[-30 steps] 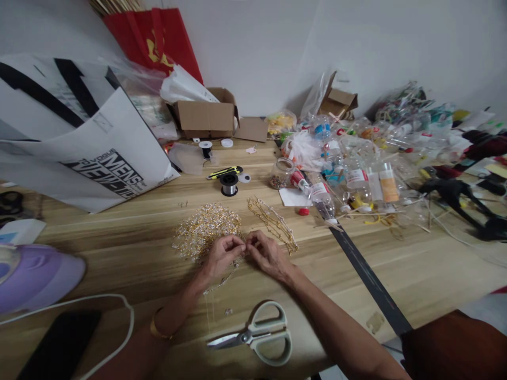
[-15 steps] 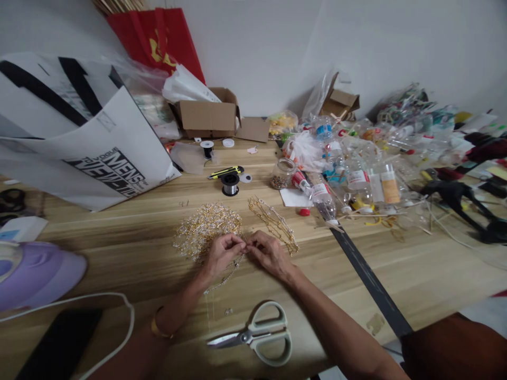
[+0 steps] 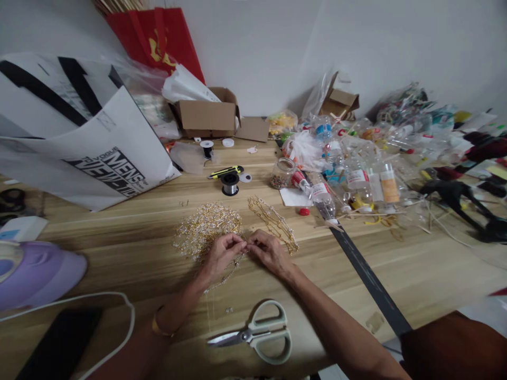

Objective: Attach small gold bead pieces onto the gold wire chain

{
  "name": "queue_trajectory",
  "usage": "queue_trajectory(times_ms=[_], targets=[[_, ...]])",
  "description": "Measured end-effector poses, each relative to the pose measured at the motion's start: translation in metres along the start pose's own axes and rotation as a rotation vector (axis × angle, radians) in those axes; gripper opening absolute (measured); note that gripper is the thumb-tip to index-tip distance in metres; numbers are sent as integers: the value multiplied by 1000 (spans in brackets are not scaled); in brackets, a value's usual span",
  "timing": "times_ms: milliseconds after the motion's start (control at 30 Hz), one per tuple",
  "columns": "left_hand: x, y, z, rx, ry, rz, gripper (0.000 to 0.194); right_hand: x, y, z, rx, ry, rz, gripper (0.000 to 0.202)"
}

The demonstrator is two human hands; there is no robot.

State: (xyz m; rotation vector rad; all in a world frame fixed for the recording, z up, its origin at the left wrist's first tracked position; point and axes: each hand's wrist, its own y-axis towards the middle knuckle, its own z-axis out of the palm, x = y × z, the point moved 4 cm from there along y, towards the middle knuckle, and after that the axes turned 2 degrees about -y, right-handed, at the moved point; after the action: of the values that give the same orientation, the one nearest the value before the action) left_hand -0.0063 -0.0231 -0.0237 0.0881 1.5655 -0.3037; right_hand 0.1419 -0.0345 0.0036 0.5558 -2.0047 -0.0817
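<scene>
My left hand [image 3: 224,254] and my right hand [image 3: 269,252] meet fingertip to fingertip, both in a pinch. From beneath the left fingers a thin beaded chain [image 3: 226,277] trails down to the table, with fine thread below it. What the right fingertips grip is too small to make out. Just beyond my left hand lies a tangled heap of gold and clear beaded chains [image 3: 206,227]. A few separate beaded strands [image 3: 275,221] rest past my right hand. Closer to me are scissors [image 3: 255,332] with pale handles, blades parted, and some tiny beads [image 3: 228,310].
Behind the heap are a wire spool [image 3: 230,184], a yellow-black utility knife [image 3: 225,172] and a cardboard box [image 3: 208,117]. Plastic bottles [image 3: 322,195] crowd the right. On the left stand a white shopping bag [image 3: 87,153], a purple object [image 3: 43,274] and a white cable [image 3: 129,311].
</scene>
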Motion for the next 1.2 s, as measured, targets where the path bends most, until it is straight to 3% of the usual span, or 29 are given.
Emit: queue_trajectory(times_ms=[333,633,933,1100,1200], targets=[[-1,0,0,20,-23,-4,19,-5,-2,3,56,-22,4,13],[-4,0,4,21,22,103,15,-7,-3,5,76,48,74,16],[-14,-12,5,-148,464,374,20,-6,-2,3,87,64,115,14],[-21,-19,7,-156,711,652,15,-8,-2,3,108,62,113,14],[-21,-21,7,-166,761,718,23,-11,-3,4,116,74,116,13]])
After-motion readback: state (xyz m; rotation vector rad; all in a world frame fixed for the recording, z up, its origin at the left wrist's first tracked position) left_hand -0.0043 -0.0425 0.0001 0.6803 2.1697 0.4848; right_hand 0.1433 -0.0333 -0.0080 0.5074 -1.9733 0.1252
